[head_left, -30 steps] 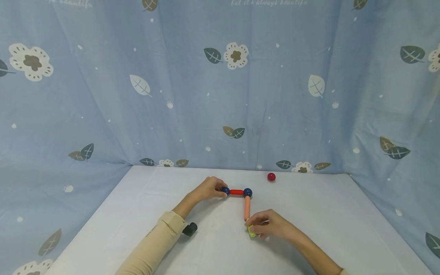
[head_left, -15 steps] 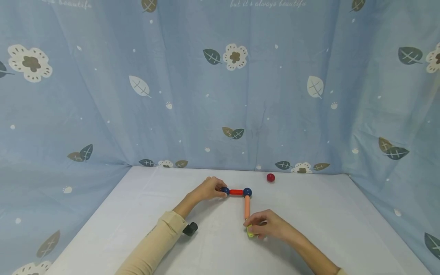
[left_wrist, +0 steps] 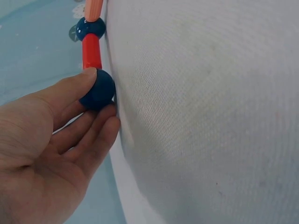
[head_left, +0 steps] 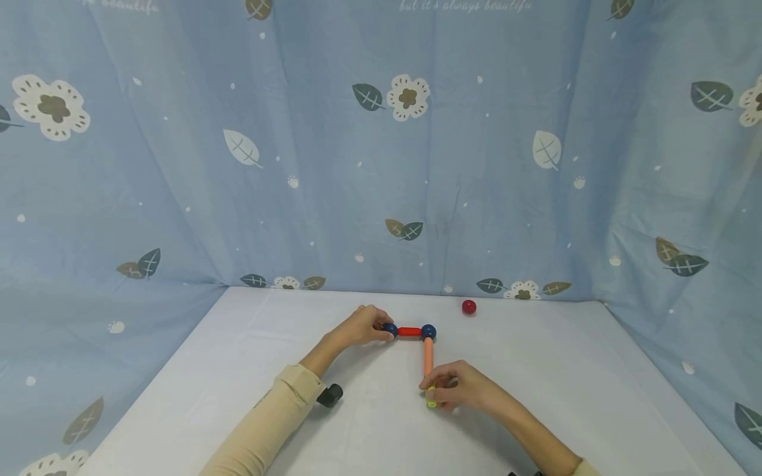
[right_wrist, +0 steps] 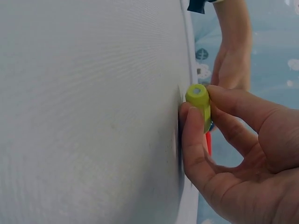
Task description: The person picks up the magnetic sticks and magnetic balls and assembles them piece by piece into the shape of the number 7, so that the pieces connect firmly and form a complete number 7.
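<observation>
My left hand (head_left: 360, 326) pinches a dark blue ball (left_wrist: 100, 91) between thumb and fingers, low over the white tabletop. A short red rod (head_left: 409, 332) joins that ball to a second blue ball (head_left: 428, 332). From the second ball a longer salmon rod (head_left: 428, 356) runs towards me, making a right-angled corner. At its near end my right hand (head_left: 463, 387) holds a short yellow-green rod (right_wrist: 198, 99) between thumb and fingertips, its end face showing in the right wrist view. Fingers hide whether the yellow-green and salmon rods touch.
A red ball (head_left: 469, 307) lies alone near the table's back edge. A black object (head_left: 330, 395) shows beside the left sleeve (head_left: 270, 420). Behind the white table (head_left: 553, 370) hangs a blue patterned curtain (head_left: 333, 185).
My right hand has shifted slightly left and away from me, turning the yellow-green rod from a slant to nearly in line with the salmon rod. The left hand stays put.
</observation>
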Motion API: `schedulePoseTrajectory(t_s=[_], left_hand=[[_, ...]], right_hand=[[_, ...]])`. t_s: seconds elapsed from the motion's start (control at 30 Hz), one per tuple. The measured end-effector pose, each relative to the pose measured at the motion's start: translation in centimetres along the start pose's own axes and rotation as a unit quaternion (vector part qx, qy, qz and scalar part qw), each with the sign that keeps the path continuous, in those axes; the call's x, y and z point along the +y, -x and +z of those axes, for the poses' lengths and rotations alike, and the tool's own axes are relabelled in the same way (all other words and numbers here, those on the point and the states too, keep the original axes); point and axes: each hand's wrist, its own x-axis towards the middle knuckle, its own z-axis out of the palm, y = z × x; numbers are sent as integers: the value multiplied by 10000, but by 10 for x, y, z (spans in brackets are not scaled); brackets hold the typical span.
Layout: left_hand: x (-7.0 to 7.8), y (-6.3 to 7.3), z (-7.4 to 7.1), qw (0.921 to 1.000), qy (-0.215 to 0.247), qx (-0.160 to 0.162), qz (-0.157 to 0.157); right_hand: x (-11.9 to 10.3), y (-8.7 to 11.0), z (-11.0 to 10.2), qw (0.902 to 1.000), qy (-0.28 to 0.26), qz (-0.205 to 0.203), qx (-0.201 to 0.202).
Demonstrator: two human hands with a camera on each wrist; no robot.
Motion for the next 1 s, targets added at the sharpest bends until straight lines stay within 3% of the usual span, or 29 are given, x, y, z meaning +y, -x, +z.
schedulePoseTrajectory(t_s=[0.83, 1.0], left_hand=[[-4, -2, 3, 10000, 46, 22, -36], [-6, -2, 3, 10000, 60, 44, -1]], right_hand=[[0, -1, -1, 9996, 230, 122, -138], [0, 3, -6, 9996, 174, 197, 37]])
